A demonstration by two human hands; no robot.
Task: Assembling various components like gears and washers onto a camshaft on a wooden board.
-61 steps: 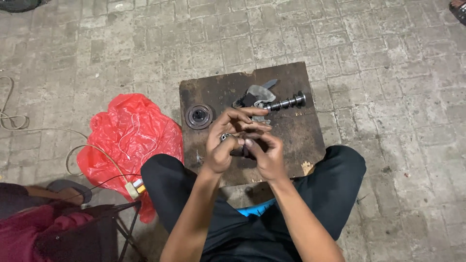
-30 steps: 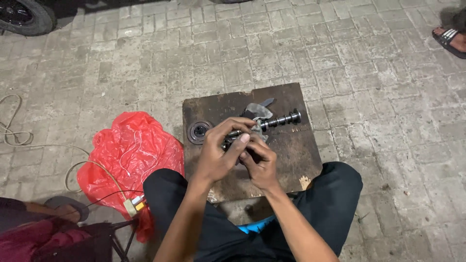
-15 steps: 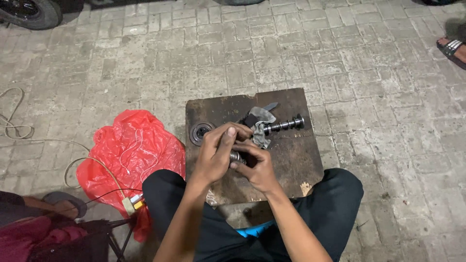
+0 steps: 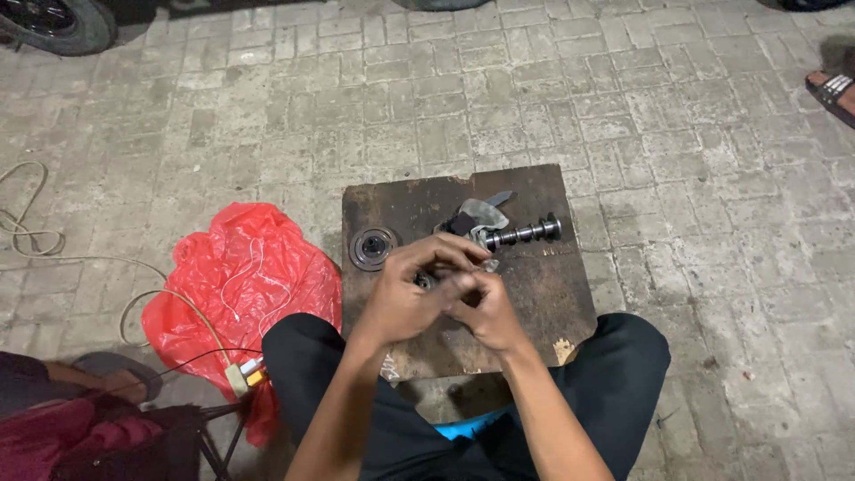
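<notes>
Between your two hands sits a small dark round metal part (image 4: 426,280), mostly hidden by your fingers, held just above the dark worn wooden board (image 4: 552,294). At ten o'clock from it, a dark ring-shaped metal bearing (image 4: 372,248) lies flat; at two o'clock, a dark ridged metal shaft (image 4: 521,233) lies on its side.

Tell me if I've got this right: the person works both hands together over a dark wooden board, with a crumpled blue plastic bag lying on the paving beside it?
Not quite. The head view shows the crumpled plastic bag is red, not blue. The rest holds: the left hand and right hand meet over the dark wooden board, and the bag lies on the paving beside it.
</notes>
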